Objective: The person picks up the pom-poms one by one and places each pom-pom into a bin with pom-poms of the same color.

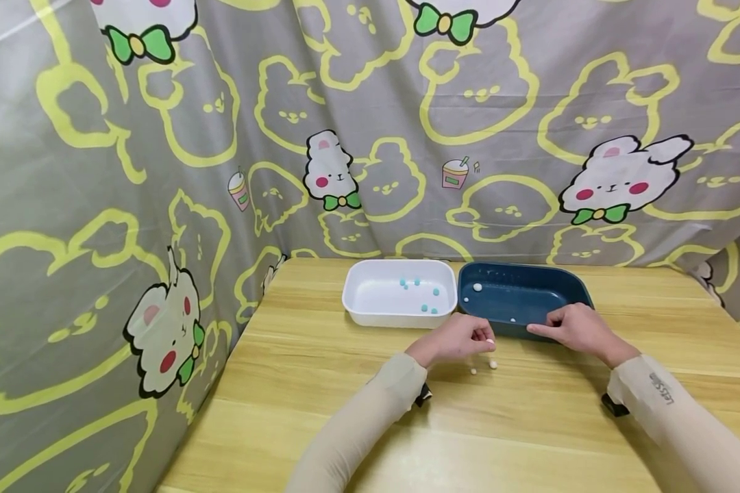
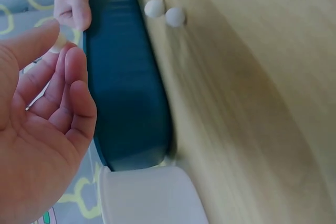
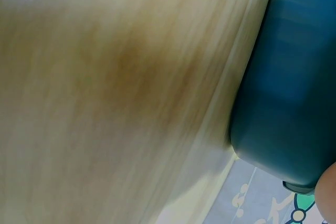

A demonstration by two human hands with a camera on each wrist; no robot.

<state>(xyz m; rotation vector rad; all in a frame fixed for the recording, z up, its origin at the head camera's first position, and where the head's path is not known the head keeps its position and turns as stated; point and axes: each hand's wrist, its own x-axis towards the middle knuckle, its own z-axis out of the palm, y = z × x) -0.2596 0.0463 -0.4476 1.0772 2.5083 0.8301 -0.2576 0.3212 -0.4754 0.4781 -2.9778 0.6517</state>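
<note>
Between thumb and fingertips my left hand pinches a small white ball, just in front of the blue bin. Two more white balls lie on the table below that hand, a larger one and a smaller one. My right hand grips the blue bin's rim at its front right corner, thumb along the front edge. Inside this bin are three white balls, one of them at the back left. In the right wrist view only a sliver of that hand shows.
A white bin stands against the left end of the blue one, with several teal balls in it. Both sit at the back of a wooden table. Behind hangs a grey cartoon-print curtain.
</note>
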